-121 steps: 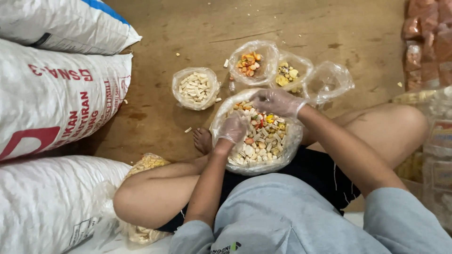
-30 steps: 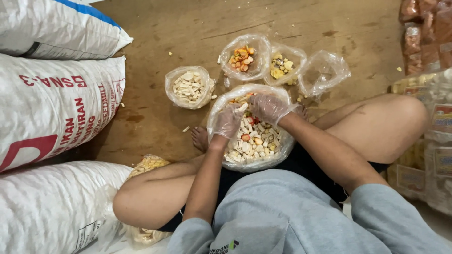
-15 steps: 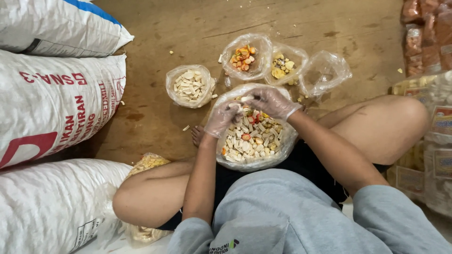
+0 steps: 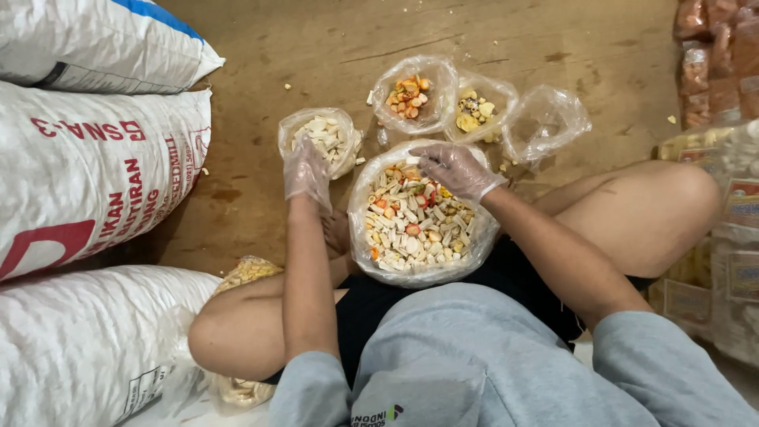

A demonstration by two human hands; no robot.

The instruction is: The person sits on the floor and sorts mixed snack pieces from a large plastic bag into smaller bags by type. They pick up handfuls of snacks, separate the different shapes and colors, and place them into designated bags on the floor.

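Observation:
I sit cross-legged on a wooden floor (image 4: pixel 261 47) with a large clear bag of mixed crackers (image 4: pixel 415 229) between my legs. Both hands wear thin clear plastic gloves. My left hand (image 4: pixel 307 170) reaches out to the near rim of a small bag of white pieces (image 4: pixel 324 134), fingers held together and pointing down; what it holds is hidden. My right hand (image 4: pixel 455 168) hovers over the far rim of the large bag, fingertips pinched at a pale piece. Beyond stand a bag of orange pieces (image 4: pixel 407 95), a bag of yellow pieces (image 4: pixel 474 111) and an almost empty bag (image 4: pixel 545 119).
Three big white woven sacks (image 4: pixel 87 166) are stacked along the left. Packets of reddish snacks (image 4: pixel 711 63) and more packets (image 4: pixel 735 237) crowd the right edge. A bag of yellowish pieces (image 4: pixel 249 271) lies by my left knee. Crumbs dot the floor.
My left hand has left the large bag and moved out left to the small bag of white pieces. My right hand has stayed at the large bag's far rim.

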